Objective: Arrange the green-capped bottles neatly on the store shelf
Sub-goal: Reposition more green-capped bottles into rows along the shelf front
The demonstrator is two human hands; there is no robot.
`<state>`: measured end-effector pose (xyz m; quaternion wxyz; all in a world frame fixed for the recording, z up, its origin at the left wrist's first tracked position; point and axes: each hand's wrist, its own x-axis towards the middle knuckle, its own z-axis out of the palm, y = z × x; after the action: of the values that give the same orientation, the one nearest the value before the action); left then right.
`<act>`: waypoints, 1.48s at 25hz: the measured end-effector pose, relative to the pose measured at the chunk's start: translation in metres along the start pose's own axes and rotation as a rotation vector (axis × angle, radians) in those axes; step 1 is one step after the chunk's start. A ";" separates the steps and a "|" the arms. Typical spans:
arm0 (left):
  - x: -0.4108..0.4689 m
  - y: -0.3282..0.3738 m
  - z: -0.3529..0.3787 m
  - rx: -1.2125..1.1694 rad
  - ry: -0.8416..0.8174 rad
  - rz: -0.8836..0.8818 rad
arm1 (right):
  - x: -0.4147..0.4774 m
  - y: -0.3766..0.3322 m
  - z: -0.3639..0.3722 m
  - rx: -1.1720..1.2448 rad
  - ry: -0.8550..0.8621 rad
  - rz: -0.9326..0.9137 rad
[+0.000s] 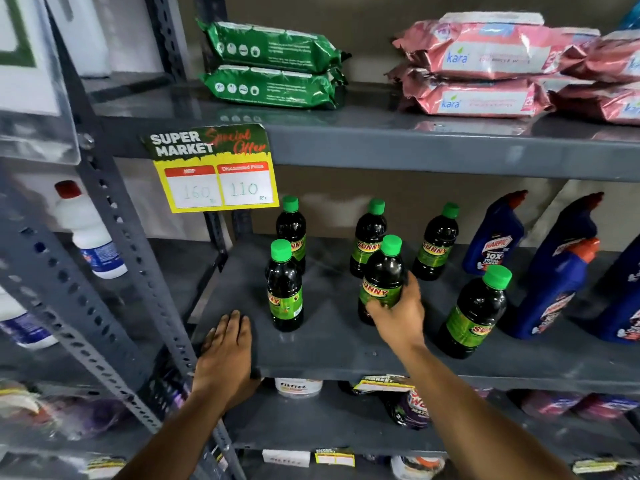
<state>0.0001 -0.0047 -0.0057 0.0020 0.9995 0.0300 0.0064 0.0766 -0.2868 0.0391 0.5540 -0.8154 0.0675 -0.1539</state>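
Observation:
Several dark bottles with green caps and green SUNNY labels stand upright on the grey middle shelf [332, 344]. My right hand [398, 315] grips the lower part of the middle front bottle [382, 275]. Another bottle [284, 289] stands front left, with one [291, 226] right behind it. Two bottles [369, 237] [437, 242] stand at the back. One bottle [476, 313] stands front right. My left hand [227, 351] lies flat on the shelf's front left corner, fingers together, holding nothing.
Blue Harpic bottles [495, 237] crowd the shelf's right side. A yellow price tag [214, 169] hangs from the shelf above, which holds green packs [273, 62] and pink packs [485, 67]. A grey perforated upright [114, 237] stands left, with white bottles [86, 233] beyond it.

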 end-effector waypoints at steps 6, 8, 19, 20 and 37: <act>0.002 -0.002 0.004 -0.015 0.030 0.000 | 0.001 0.007 0.005 -0.172 0.024 0.019; 0.002 -0.002 0.005 -0.011 0.032 0.000 | 0.002 0.006 0.004 -0.128 -0.036 0.032; 0.002 -0.003 0.009 0.015 0.022 -0.003 | -0.023 0.018 0.005 -0.262 -0.047 0.049; 0.001 -0.003 0.008 0.012 0.024 -0.001 | -0.028 0.018 0.003 -0.265 -0.049 0.044; 0.001 -0.004 0.007 0.013 0.001 0.000 | -0.061 0.028 -0.010 -0.198 -0.082 -0.019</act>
<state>0.0009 -0.0004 -0.0132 -0.0046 0.9995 0.0300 0.0068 0.0175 -0.2894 0.0057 0.4713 -0.8724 0.0520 -0.1182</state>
